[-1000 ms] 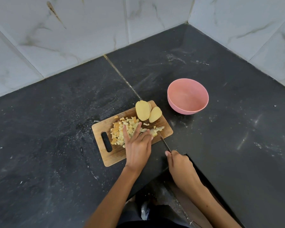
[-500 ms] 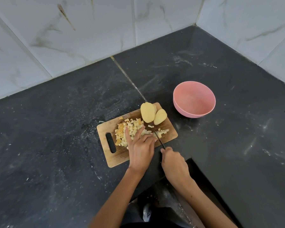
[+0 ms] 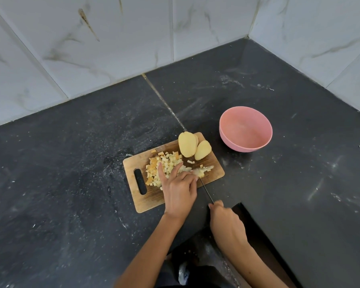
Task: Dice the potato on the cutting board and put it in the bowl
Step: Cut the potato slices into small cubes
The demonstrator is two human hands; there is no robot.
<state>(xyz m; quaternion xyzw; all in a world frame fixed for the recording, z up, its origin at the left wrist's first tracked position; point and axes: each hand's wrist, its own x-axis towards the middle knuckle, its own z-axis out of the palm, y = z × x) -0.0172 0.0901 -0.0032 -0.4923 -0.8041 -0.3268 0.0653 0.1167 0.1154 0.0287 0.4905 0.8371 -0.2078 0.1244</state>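
Potato dominates the wooden cutting board at centre frame: a heap of diced pieces spreads over its middle, and two large uncut pieces sit at its upper right corner, nearest the pink bowl, which stands just beside the board and holds nothing visible. The left hand rests over the lower edge of the heap, thumb and forefinger spread straight, the other fingers bent down onto a slice next to the blade. The right hand is clenched round the handle of a knife, whose thin blade angles up to the slice. I judge the raw potato firm and fairly dense, its cut faces wet and slippery, so each piece is best pinned flat side down, fingertips tucked back from the edge. The small cubes are light and scatter easily; scooping them together would suit better than pinching. No brand, label or writing is readable anywhere.
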